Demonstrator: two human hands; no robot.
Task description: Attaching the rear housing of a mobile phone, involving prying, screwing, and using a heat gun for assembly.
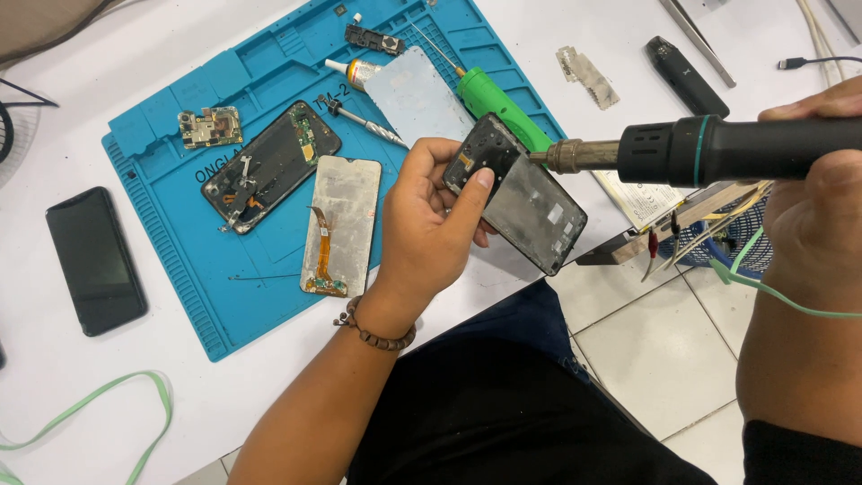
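The phone frame (525, 202) is up in the air in front of me, above the edge of the white surface (54, 395), just to the right of the blue work mat (180, 278). My left hand (431, 220) pinches it. My thumb lies across its top corner and my other fingers curl behind it. It sits tilted, with the bare inner side facing me.

To do this bit well, I think I should keep the hot tip moving along the edge and not park it in one spot. My thumb is very near the hot end, so I should slide my grip lower. I should hold the frame steady too.

The hot air tool (709, 151) comes in from the right. Its metal tip just about touches the top edge of the frame, right beside my thumb. My right hand (813, 207) is wrapped tight around the black handle.

On the mat to the left lie an opened phone (269, 166), a screen panel (339, 224) and a small circuit board (209, 127). A dark phone (94, 260) rests on the surface, further left.
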